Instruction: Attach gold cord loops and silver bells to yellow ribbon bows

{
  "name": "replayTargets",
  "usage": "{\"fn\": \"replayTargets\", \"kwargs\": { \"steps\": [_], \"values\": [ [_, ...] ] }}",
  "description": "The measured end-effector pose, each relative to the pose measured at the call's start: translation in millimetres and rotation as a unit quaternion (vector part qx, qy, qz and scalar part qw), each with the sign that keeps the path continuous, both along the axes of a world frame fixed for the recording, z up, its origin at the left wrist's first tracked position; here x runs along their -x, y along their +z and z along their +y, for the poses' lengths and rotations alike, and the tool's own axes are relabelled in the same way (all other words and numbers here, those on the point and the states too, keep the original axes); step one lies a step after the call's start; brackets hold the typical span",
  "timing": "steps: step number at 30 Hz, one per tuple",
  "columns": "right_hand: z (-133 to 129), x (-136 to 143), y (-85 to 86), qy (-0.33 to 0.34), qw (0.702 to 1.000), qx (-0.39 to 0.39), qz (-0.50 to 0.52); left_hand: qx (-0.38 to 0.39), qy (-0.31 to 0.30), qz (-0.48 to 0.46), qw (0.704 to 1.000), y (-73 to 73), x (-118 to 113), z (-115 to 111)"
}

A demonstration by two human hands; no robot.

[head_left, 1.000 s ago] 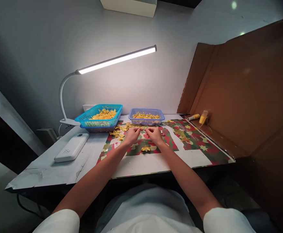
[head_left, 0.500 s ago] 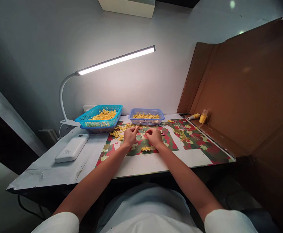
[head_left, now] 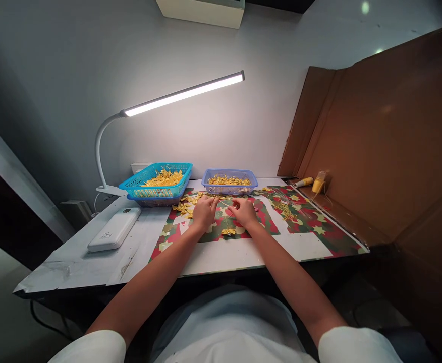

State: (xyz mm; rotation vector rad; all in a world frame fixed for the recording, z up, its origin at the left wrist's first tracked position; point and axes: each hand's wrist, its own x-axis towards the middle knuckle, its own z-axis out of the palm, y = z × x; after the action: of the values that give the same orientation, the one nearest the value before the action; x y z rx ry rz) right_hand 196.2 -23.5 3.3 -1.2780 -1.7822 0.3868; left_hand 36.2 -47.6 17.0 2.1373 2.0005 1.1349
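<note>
My left hand (head_left: 205, 213) is closed over the middle of the mat, its fingertips pinching a thin yellow cord. Opposite it, my right hand (head_left: 245, 213) has thumb and forefinger pinched together on the same cord (head_left: 226, 220), as far as the small size lets me see. The cord runs down between the hands to a yellow ribbon-like flower (head_left: 228, 232), which has a small dark spot at its lower edge. Just beyond my left hand lie loose yellow petal-like pieces (head_left: 183, 209) on the camouflage-patterned mat (head_left: 268, 224).
A turquoise basket (head_left: 188, 174) of yellow pieces sits stacked at the back left. A purple basket (head_left: 229, 190) holds more. Around them are a white power bank (head_left: 115, 229), a lit lamp (head_left: 185, 94), yellow cords (head_left: 287, 212), a yellow bottle (head_left: 318, 182) and a cardboard wall (head_left: 376, 141).
My left fingers have shifted slightly and their grip looks rearranged. My right fingertips have drawn a little apart from the left. The yellow flower stays nearly in place; the view has shifted slightly.
</note>
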Motion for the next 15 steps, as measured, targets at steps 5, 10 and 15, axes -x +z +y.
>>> {"fn": "replayTargets", "kwargs": {
  "steps": [5,10,15],
  "values": [
    [3,-14,5.9,-0.062,0.989,-0.085,0.104,0.044,0.066,0.151,0.985,7.8,9,-2],
    [-3,-11,8.1,0.029,0.997,-0.068,0.038,0.056,0.083,0.206,0.973,12.8,11,-2],
    [-6,-3,2.2,0.054,0.995,-0.031,-0.083,0.058,0.081,0.197,0.975,12.9,9,-4]
  ]
}}
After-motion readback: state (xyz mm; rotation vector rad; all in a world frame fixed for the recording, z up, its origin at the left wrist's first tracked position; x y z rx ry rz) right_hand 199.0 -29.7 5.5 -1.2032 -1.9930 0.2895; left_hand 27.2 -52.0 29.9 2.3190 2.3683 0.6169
